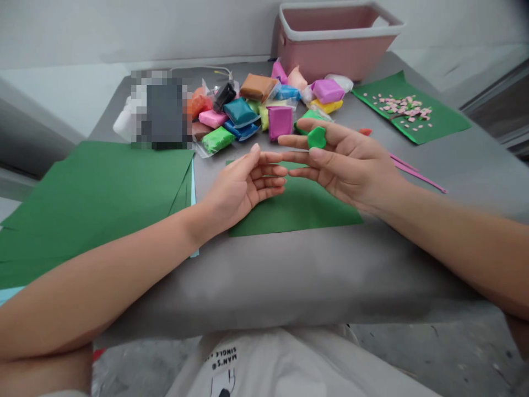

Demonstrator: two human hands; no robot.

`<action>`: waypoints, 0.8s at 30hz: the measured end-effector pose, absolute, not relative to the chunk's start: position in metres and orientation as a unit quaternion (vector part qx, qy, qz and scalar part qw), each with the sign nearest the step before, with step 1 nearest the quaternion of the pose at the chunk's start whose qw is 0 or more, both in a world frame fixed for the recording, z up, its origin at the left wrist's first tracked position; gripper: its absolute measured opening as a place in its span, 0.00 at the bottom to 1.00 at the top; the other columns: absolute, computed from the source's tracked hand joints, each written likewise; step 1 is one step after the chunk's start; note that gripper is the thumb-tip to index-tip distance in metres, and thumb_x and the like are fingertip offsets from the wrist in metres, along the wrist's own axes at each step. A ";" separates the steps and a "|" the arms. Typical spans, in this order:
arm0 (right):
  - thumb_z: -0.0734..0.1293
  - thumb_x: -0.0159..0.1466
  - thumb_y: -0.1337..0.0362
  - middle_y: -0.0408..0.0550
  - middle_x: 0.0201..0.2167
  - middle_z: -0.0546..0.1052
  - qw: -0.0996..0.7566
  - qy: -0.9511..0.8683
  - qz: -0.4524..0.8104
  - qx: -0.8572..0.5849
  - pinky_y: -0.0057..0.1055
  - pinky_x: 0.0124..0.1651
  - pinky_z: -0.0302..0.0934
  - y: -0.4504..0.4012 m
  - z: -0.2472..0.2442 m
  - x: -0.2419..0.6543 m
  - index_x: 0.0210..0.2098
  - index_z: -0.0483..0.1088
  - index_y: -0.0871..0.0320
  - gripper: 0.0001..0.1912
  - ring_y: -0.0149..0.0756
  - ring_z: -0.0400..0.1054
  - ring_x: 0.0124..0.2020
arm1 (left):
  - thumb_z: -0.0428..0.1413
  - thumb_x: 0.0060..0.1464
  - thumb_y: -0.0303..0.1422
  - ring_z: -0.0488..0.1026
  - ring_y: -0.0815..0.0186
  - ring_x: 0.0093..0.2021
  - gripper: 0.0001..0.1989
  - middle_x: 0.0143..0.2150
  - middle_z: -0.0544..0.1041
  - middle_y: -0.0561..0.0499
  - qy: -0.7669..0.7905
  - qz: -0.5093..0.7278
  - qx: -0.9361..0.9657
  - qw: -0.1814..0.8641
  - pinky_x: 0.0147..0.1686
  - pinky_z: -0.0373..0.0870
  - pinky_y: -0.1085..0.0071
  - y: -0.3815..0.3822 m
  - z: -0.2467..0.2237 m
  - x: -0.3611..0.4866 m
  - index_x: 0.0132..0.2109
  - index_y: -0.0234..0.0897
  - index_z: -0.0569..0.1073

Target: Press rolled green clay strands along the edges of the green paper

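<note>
A small flattened piece of bright green clay (pixel 317 137) rests between the thumb and fingers of my right hand (pixel 347 160). My left hand (pixel 248 184) is held palm inward with nothing in it, its fingers loosely extended and their tips close to the right fingertips. Both hands hover above a dark green sheet (pixel 297 204) lying on the grey table. Behind the right fingers, a green clay packet (pixel 313 117) is partly hidden.
Packets of coloured clay (pixel 242 112) lie beyond the hands. Green sheets (pixel 99 193) are stacked left. A pink bin (pixel 330 52) stands at the back. On the right are a decorated green sheet (pixel 446 118) and pink tools (pixel 421 175).
</note>
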State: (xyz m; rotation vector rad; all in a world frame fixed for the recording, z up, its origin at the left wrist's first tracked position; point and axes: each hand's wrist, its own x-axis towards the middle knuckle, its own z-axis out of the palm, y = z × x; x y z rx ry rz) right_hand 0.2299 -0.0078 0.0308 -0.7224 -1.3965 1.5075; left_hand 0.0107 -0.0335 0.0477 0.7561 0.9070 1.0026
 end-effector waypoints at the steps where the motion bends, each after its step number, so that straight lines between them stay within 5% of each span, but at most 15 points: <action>1: 0.87 0.66 0.46 0.44 0.62 0.89 0.458 -0.573 0.610 -0.299 0.42 0.59 0.86 -0.008 0.032 0.231 0.59 0.80 0.43 0.28 0.48 0.86 0.65 | 0.57 0.81 0.56 0.83 0.67 0.36 0.30 0.36 0.85 0.49 0.408 0.453 0.340 0.717 0.45 0.84 0.69 -0.033 0.047 0.010 0.40 0.36 0.83; 6: 0.82 0.65 0.30 0.46 0.34 0.88 0.457 -0.575 0.579 -0.355 0.34 0.35 0.82 -0.011 0.041 0.232 0.46 0.84 0.52 0.32 0.40 0.86 0.34 | 0.58 0.80 0.56 0.84 0.66 0.37 0.29 0.38 0.86 0.48 0.410 0.454 0.335 0.716 0.46 0.84 0.69 -0.034 0.047 0.009 0.41 0.36 0.83; 10: 0.86 0.61 0.32 0.46 0.38 0.88 0.462 -0.586 0.562 -0.358 0.31 0.37 0.83 -0.011 0.041 0.231 0.44 0.87 0.51 0.30 0.39 0.87 0.41 | 0.57 0.81 0.56 0.84 0.65 0.38 0.28 0.38 0.86 0.48 0.417 0.453 0.335 0.714 0.47 0.85 0.68 -0.034 0.046 0.009 0.42 0.37 0.83; 17: 0.84 0.67 0.34 0.41 0.33 0.82 0.476 -0.567 0.591 -0.319 0.39 0.50 0.84 -0.010 0.041 0.229 0.42 0.84 0.50 0.26 0.38 0.83 0.39 | 0.55 0.82 0.55 0.83 0.67 0.35 0.29 0.36 0.85 0.49 0.418 0.455 0.319 0.719 0.44 0.84 0.70 -0.034 0.049 0.011 0.41 0.36 0.82; 21: 0.92 0.56 0.42 0.33 0.28 0.76 0.480 -0.585 0.571 -0.319 0.32 0.40 0.77 -0.012 0.044 0.226 0.40 0.81 0.49 0.28 0.32 0.79 0.30 | 0.55 0.82 0.55 0.83 0.67 0.35 0.29 0.36 0.85 0.49 0.419 0.456 0.318 0.718 0.44 0.84 0.70 -0.035 0.051 0.011 0.40 0.36 0.82; 24: 0.88 0.59 0.34 0.35 0.29 0.80 0.457 -0.579 0.587 -0.333 0.31 0.29 0.70 -0.015 0.046 0.226 0.46 0.82 0.49 0.31 0.33 0.78 0.26 | 0.56 0.82 0.55 0.83 0.67 0.36 0.29 0.36 0.86 0.49 0.420 0.455 0.321 0.717 0.45 0.84 0.69 -0.035 0.050 0.011 0.41 0.36 0.82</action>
